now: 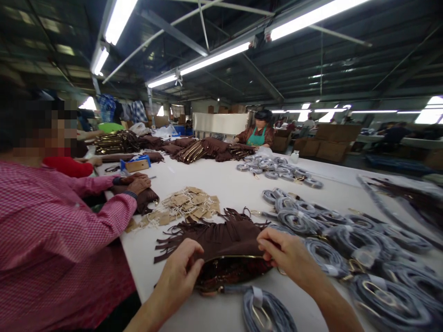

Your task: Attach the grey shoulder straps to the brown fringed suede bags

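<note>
A dark brown fringed bag [228, 237] lies on the white table in front of me. Its gold-edged zipper [238, 256] is undone and the mouth gapes towards me, with a dark lining inside. At the left end of the mouth, my left hand [183, 269] is closed with curled fingers on the bag's edge. My right hand [284, 249] pinches the bag near the zipper's right end; its fingertips partly hide what they grip. Just below the bag lies a coiled grey strap [266, 311] with a white band and a gold clasp.
Many coiled grey straps [297, 219] spread to the right. Beyond the bag is a heap of tan tags [194, 201] with white strings. A co-worker in a pink checked sleeve [100, 216] handles a brown bag at left. Brown bags [214, 148] pile up farther back, before another person [259, 133].
</note>
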{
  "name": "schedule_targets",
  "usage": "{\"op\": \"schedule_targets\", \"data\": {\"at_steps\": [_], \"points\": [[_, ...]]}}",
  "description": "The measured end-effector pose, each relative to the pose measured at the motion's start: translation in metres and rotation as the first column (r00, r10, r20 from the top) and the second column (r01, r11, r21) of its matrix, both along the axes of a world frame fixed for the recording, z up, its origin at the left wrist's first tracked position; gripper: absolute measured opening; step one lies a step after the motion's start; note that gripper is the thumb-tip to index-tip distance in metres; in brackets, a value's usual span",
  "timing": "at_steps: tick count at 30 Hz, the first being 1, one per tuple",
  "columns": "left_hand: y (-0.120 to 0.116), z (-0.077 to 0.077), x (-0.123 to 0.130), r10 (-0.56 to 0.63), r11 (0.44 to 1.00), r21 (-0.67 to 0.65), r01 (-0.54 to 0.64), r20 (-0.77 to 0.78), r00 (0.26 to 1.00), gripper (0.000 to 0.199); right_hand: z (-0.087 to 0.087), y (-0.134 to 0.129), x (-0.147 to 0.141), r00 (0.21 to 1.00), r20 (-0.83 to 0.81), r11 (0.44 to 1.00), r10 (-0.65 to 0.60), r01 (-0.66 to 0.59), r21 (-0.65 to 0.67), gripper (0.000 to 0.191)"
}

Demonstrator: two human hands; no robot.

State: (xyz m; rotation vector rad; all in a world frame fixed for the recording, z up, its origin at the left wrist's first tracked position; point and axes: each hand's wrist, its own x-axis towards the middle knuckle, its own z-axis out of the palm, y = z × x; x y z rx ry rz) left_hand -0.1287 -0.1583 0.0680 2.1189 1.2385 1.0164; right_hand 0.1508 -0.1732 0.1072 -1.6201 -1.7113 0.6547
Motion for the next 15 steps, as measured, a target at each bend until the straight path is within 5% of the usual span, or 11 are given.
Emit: {"op": "schedule_targets", "data": {"at_steps": [5, 10, 15], "points": [[-0.003, -0.02, 0.0, -0.031, 0.999, 0.031, 0.038, -0.207, 0.978, 0.018, 0.011, -0.023, -0.006, 0.976, 0.197, 0.975, 0.096, -0.052, -0.214, 0.005], [0.013, -0.034, 0.002, 0.029, 0.999, 0.042, -0.021, -0.215, 0.976, 0.022, 0.007, -0.038, -0.048, 0.964, 0.247, 0.924, 0.096, 0.006, -0.382, 0.054], [0.018, -0.034, 0.004, 0.064, 0.993, 0.111, -0.05, -0.127, 0.99, 0.024, -0.035, -0.03, -0.076, 0.872, 0.44, 0.876, 0.213, 0.029, -0.481, 0.092]]}}
